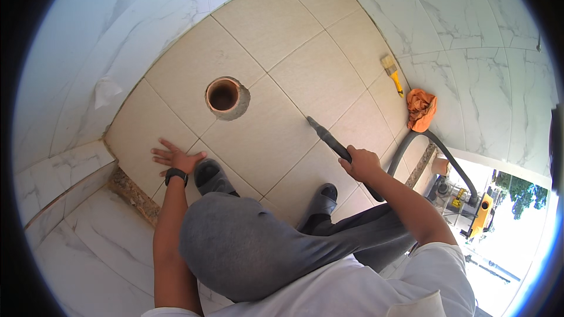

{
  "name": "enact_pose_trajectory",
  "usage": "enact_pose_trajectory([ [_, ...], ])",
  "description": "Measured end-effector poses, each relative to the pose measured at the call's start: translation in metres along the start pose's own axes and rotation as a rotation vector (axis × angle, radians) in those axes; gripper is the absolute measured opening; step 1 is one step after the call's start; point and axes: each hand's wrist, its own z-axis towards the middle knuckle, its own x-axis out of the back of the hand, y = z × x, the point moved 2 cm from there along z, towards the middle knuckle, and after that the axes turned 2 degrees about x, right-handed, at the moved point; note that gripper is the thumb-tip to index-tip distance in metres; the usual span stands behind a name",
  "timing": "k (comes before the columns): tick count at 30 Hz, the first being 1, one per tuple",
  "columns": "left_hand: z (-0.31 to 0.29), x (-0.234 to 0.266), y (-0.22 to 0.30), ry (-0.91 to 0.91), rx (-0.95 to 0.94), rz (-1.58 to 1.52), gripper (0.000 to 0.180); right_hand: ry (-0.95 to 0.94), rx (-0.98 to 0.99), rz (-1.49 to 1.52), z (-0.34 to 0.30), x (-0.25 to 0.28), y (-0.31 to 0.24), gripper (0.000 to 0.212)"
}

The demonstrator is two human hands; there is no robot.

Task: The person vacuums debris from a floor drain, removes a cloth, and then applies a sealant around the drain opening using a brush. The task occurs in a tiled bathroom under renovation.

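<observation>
Firmly, right hand (361,163) fingers wrap the vacuum nozzle (329,136).

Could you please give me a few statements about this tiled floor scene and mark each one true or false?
1. The right hand grips the dark vacuum nozzle tube, whose tip rests on the beige floor tiles. True.
2. The left hand holds the yellow-handled paintbrush. False: the left hand lies flat on the tiles, and the paintbrush lies by the marble wall, untouched.
3. The round drain pipe opening is covered by a lid. False: it stands open.
4. The crumpled orange cloth lies at the foot of the wall, beside the grey vacuum hose. True.
5. A black watch sits on the left wrist. True.
</observation>
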Motion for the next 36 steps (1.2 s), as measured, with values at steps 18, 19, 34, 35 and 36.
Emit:
enact_pose_trajectory([
  [18, 0.002, -0.001, -0.002, 0.004, -0.007, 0.01, 0.17, 0.06, 0.479, 0.018, 0.038, 0.018, -0.141, 0.045],
  [19, 0.001, -0.002, -0.001, -0.009, -0.006, 0.005, 0.17, 0.094, 0.4, 0.038, 0.045, 0.028, -0.144, 0.045],
  [34, -0.032, -0.015, 0.017, 0.403, -0.534, -0.151, 0.123, 0.203, 0.33, 0.207, 0.087, 0.065, -0.189, 0.047],
  [35, -0.039, -0.021, 0.022, 0.472, -0.676, -0.246, 0.113, 0.153, 0.35, 0.2, 0.092, 0.067, -0.189, 0.047],
  [36, -0.043, -0.027, 0.027, 0.345, -0.746, -0.506, 0.098, 0.117, 0.37, 0.196, 0.095, 0.069, -0.188, 0.048],
])
